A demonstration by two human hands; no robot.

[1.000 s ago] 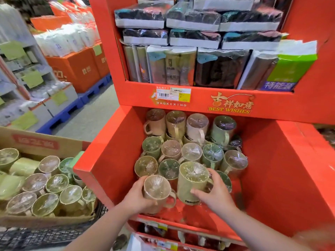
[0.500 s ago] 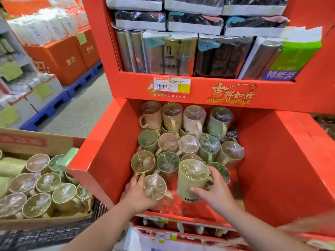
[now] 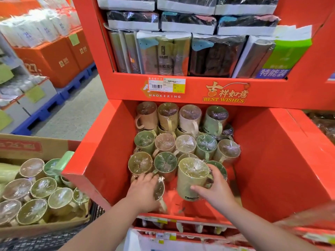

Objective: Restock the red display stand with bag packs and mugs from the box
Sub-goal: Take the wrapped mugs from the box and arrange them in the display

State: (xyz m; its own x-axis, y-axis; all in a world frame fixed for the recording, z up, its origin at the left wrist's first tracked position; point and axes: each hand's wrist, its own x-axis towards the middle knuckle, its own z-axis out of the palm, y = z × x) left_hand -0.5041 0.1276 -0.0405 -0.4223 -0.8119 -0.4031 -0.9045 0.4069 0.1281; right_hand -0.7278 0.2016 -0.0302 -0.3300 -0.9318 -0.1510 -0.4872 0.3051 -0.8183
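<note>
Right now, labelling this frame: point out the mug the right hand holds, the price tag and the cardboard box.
yellow-green mug (image 3: 184,185): head view, its side wall.
price tag (image 3: 166,85): head view, its white middle.
cardboard box (image 3: 54,147): head view, its back flap.

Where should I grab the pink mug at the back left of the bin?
By its handle, coming from the left and above. The pink mug stands upright with the handle turned toward the stand's wall; a tan mug crowds its right side, and film seals the mouth.
</note>
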